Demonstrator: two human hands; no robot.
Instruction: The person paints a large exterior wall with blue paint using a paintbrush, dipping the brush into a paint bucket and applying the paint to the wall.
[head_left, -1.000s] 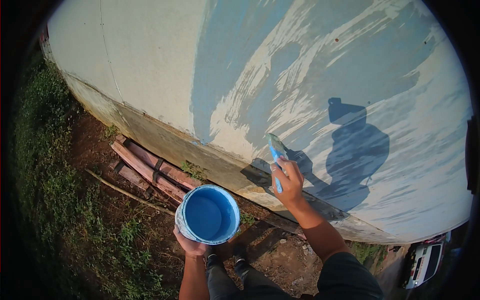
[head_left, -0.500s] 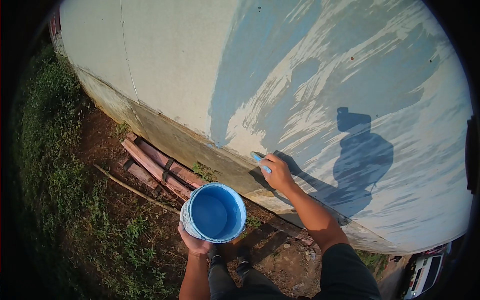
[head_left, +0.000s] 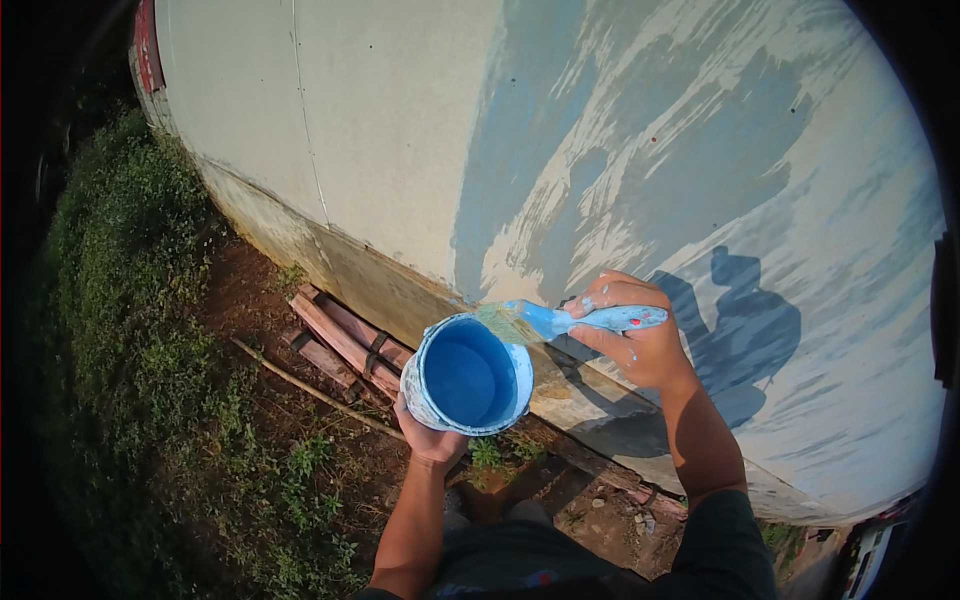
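Observation:
My left hand (head_left: 432, 438) is closed round the lower side of a paint bucket (head_left: 412, 385), white outside and smeared with blue. Blue paint (head_left: 468, 382) covers the inside of it. My right hand (head_left: 640, 335), spotted with paint, grips the blue handle of a paintbrush (head_left: 590, 318). The brush lies roughly level, its bristles over the bucket's upper right rim; whether they touch the rim I cannot tell. Beyond both hands rises a pale wall (head_left: 390, 130), its right part streaked with blue strokes (head_left: 520, 150).
Reddish timber pieces (head_left: 345, 345) lie on the soil along the wall's foot, beside a long stick (head_left: 315, 388). Green plants (head_left: 130, 270) grow at the left. My shadow (head_left: 745, 340) falls on the wall. Part of a white vehicle (head_left: 868, 562) shows at the lower right.
My right hand has drawn the paintbrush away from the wall's lower edge and over to the bucket's rim. The bucket appears farther right in view, and the view itself has shifted.

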